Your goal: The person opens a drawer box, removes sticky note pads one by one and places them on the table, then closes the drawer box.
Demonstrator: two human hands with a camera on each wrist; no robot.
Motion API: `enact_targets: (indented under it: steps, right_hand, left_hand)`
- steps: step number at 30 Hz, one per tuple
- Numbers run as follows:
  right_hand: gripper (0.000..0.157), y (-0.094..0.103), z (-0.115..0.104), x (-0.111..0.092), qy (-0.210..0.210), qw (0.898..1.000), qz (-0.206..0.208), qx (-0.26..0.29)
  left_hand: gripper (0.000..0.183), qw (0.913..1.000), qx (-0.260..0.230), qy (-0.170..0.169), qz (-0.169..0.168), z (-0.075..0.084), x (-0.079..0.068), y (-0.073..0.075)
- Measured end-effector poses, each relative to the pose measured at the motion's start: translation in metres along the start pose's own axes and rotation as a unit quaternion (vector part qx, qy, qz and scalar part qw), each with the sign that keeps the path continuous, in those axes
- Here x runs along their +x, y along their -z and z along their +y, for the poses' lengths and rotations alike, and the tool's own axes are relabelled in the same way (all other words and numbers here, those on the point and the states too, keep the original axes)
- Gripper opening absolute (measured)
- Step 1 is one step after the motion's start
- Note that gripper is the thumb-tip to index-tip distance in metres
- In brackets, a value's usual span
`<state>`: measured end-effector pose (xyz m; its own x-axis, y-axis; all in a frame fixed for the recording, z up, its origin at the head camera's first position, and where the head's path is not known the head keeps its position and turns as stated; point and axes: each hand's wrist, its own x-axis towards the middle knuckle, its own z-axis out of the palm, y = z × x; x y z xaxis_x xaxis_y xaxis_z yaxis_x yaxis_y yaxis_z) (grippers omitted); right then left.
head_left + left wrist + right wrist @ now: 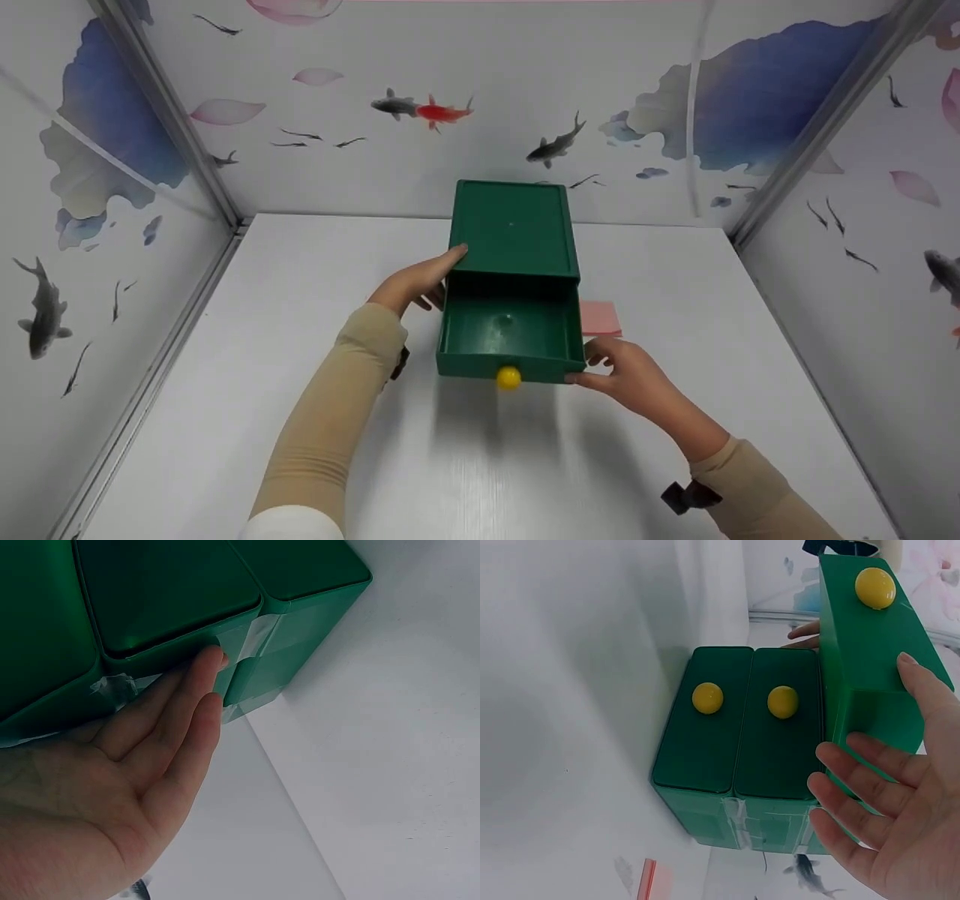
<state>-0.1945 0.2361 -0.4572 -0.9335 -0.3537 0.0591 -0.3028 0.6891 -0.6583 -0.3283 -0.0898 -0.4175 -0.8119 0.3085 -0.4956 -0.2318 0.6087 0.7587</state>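
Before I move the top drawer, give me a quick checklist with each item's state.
1. Top drawer pulled out: ok, it juts from the cabinet.
2. Middle drawer and bottom drawer closed: ok, they look flush.
3. Left hand at the cabinet: ok, thumb on its top's left edge.
4. Right hand at the top drawer: ok, thumb touches its front.
5. Right-hand grip firm: cannot tell, contact of the other fingers is unclear.
6. Yellow knob free: ok, neither hand covers it.
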Motion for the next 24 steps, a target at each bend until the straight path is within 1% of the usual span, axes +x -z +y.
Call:
enact_targets:
  steps: [5,7,11,14,18,24]
  right_hand:
    - [0.039,0.0,0.001,0.01,0.003,1.0,0.006,0.014]
    - [0.036,0.0,0.002,0.014,-0.002,1.0,0.008,0.016]
    - [0.035,0.002,0.004,0.023,-0.018,1.0,0.009,0.024]
    - [0.036,0.003,0.005,0.028,-0.022,0.999,0.009,0.031]
    - [0.033,0.004,0.006,0.034,-0.021,0.999,0.014,0.037]
    - [0.028,0.006,0.008,0.042,-0.022,0.998,0.022,0.049]
  left_hand:
    - [0.097,1.0,-0.003,0.004,0.001,0.0,0.0,0.0]
    - [0.098,1.0,-0.004,0.005,0.002,0.0,0.0,0.0]
    - [0.098,0.9999,-0.005,0.009,0.001,0.0,0.0,0.001]
    - [0.099,1.0,-0.003,0.007,-0.001,0.0,0.001,0.002]
    - [0.099,1.0,-0.002,0.004,-0.004,0.0,0.001,0.002]
    - [0.099,0.9999,-0.004,0.009,-0.004,0.0,0.002,0.003]
